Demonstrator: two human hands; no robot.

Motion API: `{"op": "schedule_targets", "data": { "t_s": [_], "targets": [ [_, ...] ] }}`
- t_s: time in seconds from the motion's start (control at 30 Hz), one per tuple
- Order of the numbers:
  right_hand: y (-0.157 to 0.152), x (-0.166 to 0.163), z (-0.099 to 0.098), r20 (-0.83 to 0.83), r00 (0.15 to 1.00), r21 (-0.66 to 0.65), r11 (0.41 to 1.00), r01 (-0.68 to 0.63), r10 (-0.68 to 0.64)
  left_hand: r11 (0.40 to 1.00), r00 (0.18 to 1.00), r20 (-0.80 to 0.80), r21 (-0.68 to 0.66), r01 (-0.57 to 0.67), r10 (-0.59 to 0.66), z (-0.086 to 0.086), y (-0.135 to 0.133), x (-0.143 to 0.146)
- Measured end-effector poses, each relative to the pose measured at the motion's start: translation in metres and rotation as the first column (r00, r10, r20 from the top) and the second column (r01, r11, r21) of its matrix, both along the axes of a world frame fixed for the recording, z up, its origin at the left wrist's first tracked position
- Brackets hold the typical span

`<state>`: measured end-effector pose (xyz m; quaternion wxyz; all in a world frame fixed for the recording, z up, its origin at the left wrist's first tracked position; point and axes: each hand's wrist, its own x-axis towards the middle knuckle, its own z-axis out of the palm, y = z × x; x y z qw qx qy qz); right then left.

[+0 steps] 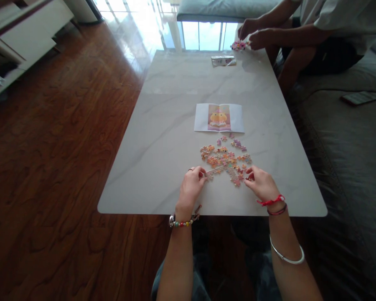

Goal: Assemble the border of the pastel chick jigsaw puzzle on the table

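Small jigsaw puzzle pieces (pixel 221 159) in orange, pink and purple lie in a loose heap near the front of the table. At the heap's left edge is my left hand (pixel 191 184), thumb and fingers pinched together. A thin pale strip (pixel 214 169) runs from its fingertips toward the pieces; what it is cannot be made out. My right hand (pixel 261 183) is on the heap's right side, its fingers curled and closed at a small dark red puzzle piece (pixel 247 179). Just beyond the heap lies a creased paper sheet (pixel 202 117) with a picture of a yellow cartoon character.
A white marbled table (pixel 163 138) spans the middle. Toward its far end lies a silvery packet (pixel 223 61). At the far right corner, another person's hands (pixel 260 37) work over colourful pieces (pixel 239 45). A phone (pixel 359 98) rests on the grey sofa (pixel 341 125).
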<state>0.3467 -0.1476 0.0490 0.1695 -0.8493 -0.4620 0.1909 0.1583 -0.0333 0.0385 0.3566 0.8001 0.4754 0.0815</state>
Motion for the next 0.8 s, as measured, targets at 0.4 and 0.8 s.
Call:
{"op": "schedule_targets", "data": {
  "t_s": [0.4,0.8],
  "targets": [
    [0.031,-0.102,-0.014,0.033,0.991,0.239,0.962,-0.131,0.127,1.000,1.000,0.008,-0.004,-0.025,0.025,-0.001,-0.001,0.001],
    [0.027,-0.107,-0.022,0.186,0.967,0.192,0.959,-0.207,0.171,0.999,0.998,-0.056,-0.035,-0.023,0.021,0.001,-0.001,0.002]
  ]
}}
